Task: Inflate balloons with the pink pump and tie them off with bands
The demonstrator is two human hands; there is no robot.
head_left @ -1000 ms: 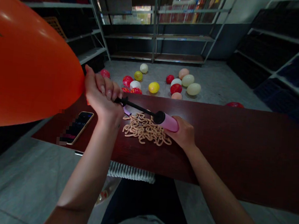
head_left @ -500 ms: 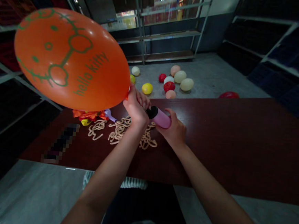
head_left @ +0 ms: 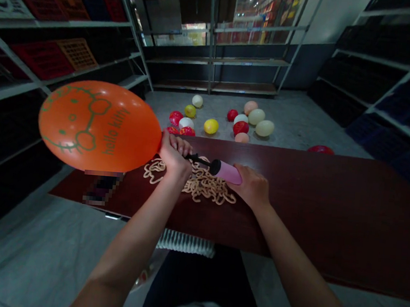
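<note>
An orange balloon (head_left: 98, 126) printed with a green "hello kitty" cat face hangs at the left, inflated. My left hand (head_left: 174, 158) is closed around its neck, where it meets the black nozzle of a pink hand pump (head_left: 226, 171). My right hand (head_left: 252, 188) holds the pump's pink barrel at the far end. Under both hands lies a tangled pile of deflated beige long balloons (head_left: 202, 186) on a dark red wooden table (head_left: 329, 203).
A phone (head_left: 103, 188), pixelated, lies near the table's left edge. Several inflated balloons (head_left: 210, 126) rest on the grey floor beyond the table. Metal shelves (head_left: 212, 59) line the walls, and a white ribbed object (head_left: 185, 243) sits below the near edge.
The orange balloon has swung from close against the view at the left to farther off, and it looks smaller. The pump now points left, and both hands keep their hold.
</note>
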